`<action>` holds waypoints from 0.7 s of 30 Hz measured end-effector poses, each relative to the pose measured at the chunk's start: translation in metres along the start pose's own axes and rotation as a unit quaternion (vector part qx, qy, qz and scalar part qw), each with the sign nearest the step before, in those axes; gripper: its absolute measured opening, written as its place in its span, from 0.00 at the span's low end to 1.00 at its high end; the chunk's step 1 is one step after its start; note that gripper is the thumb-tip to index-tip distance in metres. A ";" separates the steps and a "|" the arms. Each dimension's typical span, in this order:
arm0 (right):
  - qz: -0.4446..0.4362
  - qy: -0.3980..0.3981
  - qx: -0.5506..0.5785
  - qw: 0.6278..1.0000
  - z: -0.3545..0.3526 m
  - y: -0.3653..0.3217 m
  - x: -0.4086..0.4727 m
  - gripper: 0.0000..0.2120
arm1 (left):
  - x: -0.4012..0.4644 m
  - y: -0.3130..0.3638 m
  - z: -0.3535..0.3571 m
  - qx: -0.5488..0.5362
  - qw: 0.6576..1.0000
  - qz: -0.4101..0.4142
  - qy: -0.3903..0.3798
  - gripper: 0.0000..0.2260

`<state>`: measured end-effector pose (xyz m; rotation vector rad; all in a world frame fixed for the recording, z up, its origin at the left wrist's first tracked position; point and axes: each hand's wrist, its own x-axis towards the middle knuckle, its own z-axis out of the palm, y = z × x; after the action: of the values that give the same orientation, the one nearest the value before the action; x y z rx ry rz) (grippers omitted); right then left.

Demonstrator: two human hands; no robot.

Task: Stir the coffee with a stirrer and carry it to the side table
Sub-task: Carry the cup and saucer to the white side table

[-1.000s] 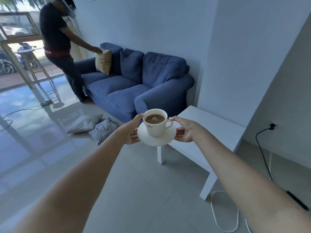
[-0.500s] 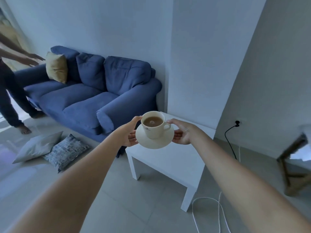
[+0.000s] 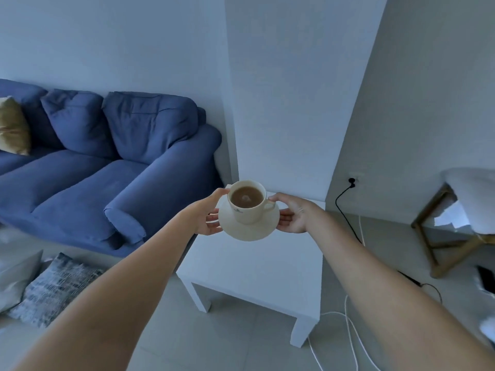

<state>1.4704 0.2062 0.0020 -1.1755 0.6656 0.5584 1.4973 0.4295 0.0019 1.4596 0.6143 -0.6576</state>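
Note:
A cream cup [image 3: 247, 210] full of brown coffee stands upright on a cream saucer [image 3: 250, 230], with its handle pointing right. My left hand [image 3: 207, 215] grips the saucer's left rim and my right hand [image 3: 293, 214] grips its right rim, thumbs on top, fingers beneath. I hold the cup and saucer in the air above the far half of the white side table [image 3: 254, 269]. No stirrer is in view.
A blue sofa [image 3: 107, 167] stands left of the table, its arm close to the table's left edge. Two cushions [image 3: 51, 285] lie on the floor at lower left. Cables [image 3: 348, 317] trail on the floor right of the table. A wooden-legged stool [image 3: 455, 223] stands at right.
I have moved closer and turned right, so the table is now straight below the cup. The other person has left the view. Both hands keep the same hold on the saucer.

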 end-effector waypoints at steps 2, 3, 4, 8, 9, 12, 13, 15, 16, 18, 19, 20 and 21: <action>0.004 0.009 0.014 1.000 0.002 -0.008 0.011 0.22 | 0.013 0.013 0.001 0.015 1.000 -0.004 -0.009 0.32; 0.004 0.014 0.019 1.000 0.003 -0.011 0.016 0.22 | 0.020 0.017 0.001 0.020 1.000 -0.006 -0.012 0.32; 0.005 0.020 0.028 0.999 0.005 -0.015 0.024 0.23 | 0.029 0.024 0.001 0.027 0.999 -0.010 -0.018 0.33; 0.000 0.045 0.045 0.998 0.005 -0.023 0.050 0.25 | 0.062 0.040 0.003 0.047 0.998 -0.015 -0.029 0.37; 0.000 0.050 0.049 0.998 0.005 -0.024 0.055 0.25 | 0.070 0.043 0.004 0.049 0.998 -0.018 -0.028 0.37; 0.008 0.060 0.059 0.996 -0.001 -0.029 0.077 0.23 | 0.096 0.048 0.010 0.057 0.997 -0.029 -0.032 0.37; 0.009 0.062 0.061 0.996 -0.003 -0.031 0.084 0.22 | 0.105 0.050 0.012 0.060 0.997 -0.032 -0.033 0.37; 0.012 0.065 0.066 0.996 -0.009 -0.034 0.099 0.20 | 0.122 0.052 0.017 0.068 0.996 -0.037 -0.036 0.35; 0.015 0.068 0.069 0.995 -0.012 -0.037 0.111 0.20 | 0.135 0.054 0.020 0.069 0.996 -0.041 -0.038 0.35; 0.021 0.071 0.071 0.995 -0.019 -0.040 0.132 0.19 | 0.158 0.055 0.025 0.072 0.996 -0.047 -0.036 0.33; 0.022 0.073 0.071 0.995 -0.023 -0.042 0.146 0.19 | 0.172 0.056 0.029 0.071 0.995 -0.052 -0.037 0.33; 0.022 0.076 0.068 0.995 -0.027 -0.043 0.158 0.19 | 0.185 0.056 0.033 0.071 0.995 -0.055 -0.036 0.33; 0.026 0.081 0.067 0.994 -0.032 -0.044 0.174 0.18 | 0.200 0.055 0.037 0.066 0.995 -0.065 -0.034 0.33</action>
<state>1.6150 0.1723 -0.1030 -1.0878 0.8610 0.4573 1.6735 0.3867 -0.1056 1.5210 0.6260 -0.8599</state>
